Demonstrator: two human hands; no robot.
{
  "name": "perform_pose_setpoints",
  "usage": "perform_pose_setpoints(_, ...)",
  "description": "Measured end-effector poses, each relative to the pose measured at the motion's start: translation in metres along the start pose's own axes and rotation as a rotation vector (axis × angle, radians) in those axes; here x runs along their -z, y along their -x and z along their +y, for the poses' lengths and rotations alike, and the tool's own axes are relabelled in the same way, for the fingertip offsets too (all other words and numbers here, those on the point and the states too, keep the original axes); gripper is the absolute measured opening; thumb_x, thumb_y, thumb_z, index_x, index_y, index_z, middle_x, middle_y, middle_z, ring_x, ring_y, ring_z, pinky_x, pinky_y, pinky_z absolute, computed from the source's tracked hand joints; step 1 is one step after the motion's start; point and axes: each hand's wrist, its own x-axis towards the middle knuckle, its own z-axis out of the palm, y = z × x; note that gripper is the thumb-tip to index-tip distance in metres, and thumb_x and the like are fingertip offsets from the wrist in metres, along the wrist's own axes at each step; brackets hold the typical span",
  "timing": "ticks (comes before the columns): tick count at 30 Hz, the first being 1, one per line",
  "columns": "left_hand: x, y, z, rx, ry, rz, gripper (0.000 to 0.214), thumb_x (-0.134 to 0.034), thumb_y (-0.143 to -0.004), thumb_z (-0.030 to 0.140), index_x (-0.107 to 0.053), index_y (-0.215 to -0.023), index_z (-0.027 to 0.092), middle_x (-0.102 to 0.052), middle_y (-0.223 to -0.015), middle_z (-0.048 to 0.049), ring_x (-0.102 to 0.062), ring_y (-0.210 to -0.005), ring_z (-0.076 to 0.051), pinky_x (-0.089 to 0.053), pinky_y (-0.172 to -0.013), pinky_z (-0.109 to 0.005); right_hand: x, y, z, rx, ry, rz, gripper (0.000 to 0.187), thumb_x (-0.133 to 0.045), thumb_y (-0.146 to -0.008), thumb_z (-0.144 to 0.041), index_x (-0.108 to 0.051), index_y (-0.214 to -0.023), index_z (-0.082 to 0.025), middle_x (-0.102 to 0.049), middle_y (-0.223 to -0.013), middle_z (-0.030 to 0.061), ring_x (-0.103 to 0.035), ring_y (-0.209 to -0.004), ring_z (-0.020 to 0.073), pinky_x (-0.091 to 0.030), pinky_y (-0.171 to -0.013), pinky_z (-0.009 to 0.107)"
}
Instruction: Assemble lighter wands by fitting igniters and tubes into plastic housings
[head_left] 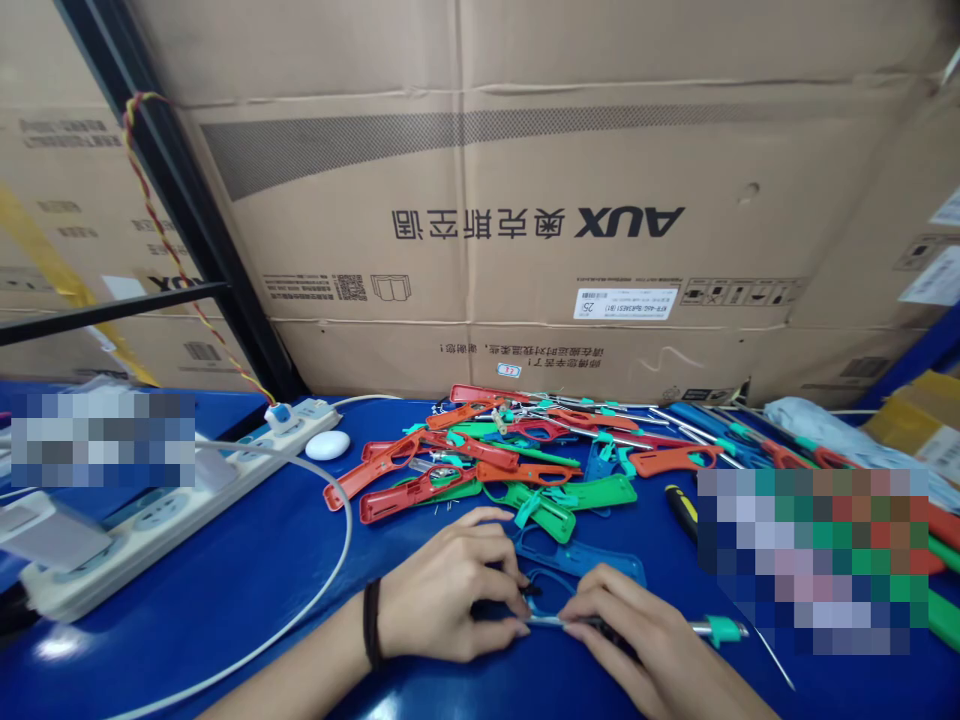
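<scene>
Slim pale-blue strip (545, 621), its material unclear, lies between the fingertips of both hands, low over a glossy blue tabletop (292, 600). Thumb and forefinger of the left hand (457, 590) pinch its nine o'clock end, nearly pressed together, the other fingers curled loosely. Thumb and fingers of the right hand (637, 630) close on its three o'clock end; how tightly, I cannot tell. Beside the left fingertips sits a small black piece (532, 591). Past the right hand, at three o'clock, juts a silver metal rod (701, 628) bearing a green plastic piece (724, 630). Near the strip at one o'clock lies a translucent blue plastic half-shell (592, 562). Farther out, from eleven to one, spreads a heap of red, orange and green plastic half-shells (420, 492). A yellow-and-black tool handle (681, 516) rests at two, a white oval object (328, 445) at ten, and a long white power strip (176, 512) between nine and ten. Brown cardboard (525, 150) stands behind everything at twelve.
</scene>
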Motion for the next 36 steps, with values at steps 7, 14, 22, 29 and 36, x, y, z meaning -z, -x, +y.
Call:
perform_pose_setpoints(7,0.001,-0.001,0.002,0.006,0.005,-0.012,0.004,-0.066,-0.082,0.025,-0.067,-0.084,0.022,-0.069,-0.085,0.0021,-0.063,-0.08,-0.013,-0.026,-0.11,-0.038,0.006,-0.001,-0.002,0.066,0.186,-0.085,0.02,-0.048,-0.093,-0.013,-0.058,-0.101,-0.029,-0.061,-0.1,-0.0026,-0.061,-0.093,0.0141,-0.049,-0.082,0.023)
perform_pose_setpoints(14,0.0,-0.001,0.003,-0.011,-0.015,-0.036,0.003,-0.064,-0.082,0.023,-0.067,-0.083,0.022,-0.067,-0.087,0.0017,-0.062,-0.082,-0.013,-0.024,-0.111,-0.037,0.008,0.002,-0.002,0.177,0.355,-0.083,0.026,-0.049,-0.089,-0.006,-0.058,-0.103,-0.026,-0.062,-0.101,0.0005,-0.062,-0.092,0.0186,-0.052,-0.082,0.031)
perform_pose_setpoints(22,0.002,-0.002,0.005,-0.027,-0.062,-0.072,0.006,-0.061,-0.084,0.021,-0.067,-0.084,0.023,-0.064,-0.089,0.0005,-0.059,-0.084,-0.014,-0.022,-0.111,-0.038,0.002,0.007,0.003,0.196,0.398,-0.002,0.026,-0.051,-0.087,-0.007,-0.057,-0.104,-0.026,-0.061,-0.098,0.0026,-0.063,-0.088,0.022,-0.054,-0.077,0.036)
perform_pose_setpoints(29,0.002,-0.003,0.006,-0.038,-0.02,-0.01,0.005,-0.063,-0.08,0.019,-0.067,-0.081,0.021,-0.065,-0.091,-0.0004,-0.06,-0.084,-0.014,-0.03,-0.105,-0.034,0.003,0.002,0.0,0.027,0.166,0.003,0.01,-0.052,-0.092,-0.018,-0.058,-0.093,-0.025,-0.062,-0.094,-0.0001,-0.061,-0.088,0.0164,-0.049,-0.082,0.028)
perform_pose_setpoints(36,-0.003,-0.001,0.005,-0.035,-0.015,0.039,0.005,-0.063,-0.079,0.018,-0.067,-0.082,0.018,-0.067,-0.086,-0.0011,-0.061,-0.078,-0.013,-0.035,-0.101,-0.033,0.006,0.012,0.013,-0.039,0.047,0.01,0.013,-0.059,-0.088,-0.028,-0.056,-0.101,-0.028,-0.06,-0.101,0.0,-0.058,-0.095,0.0154,-0.048,-0.084,0.024)
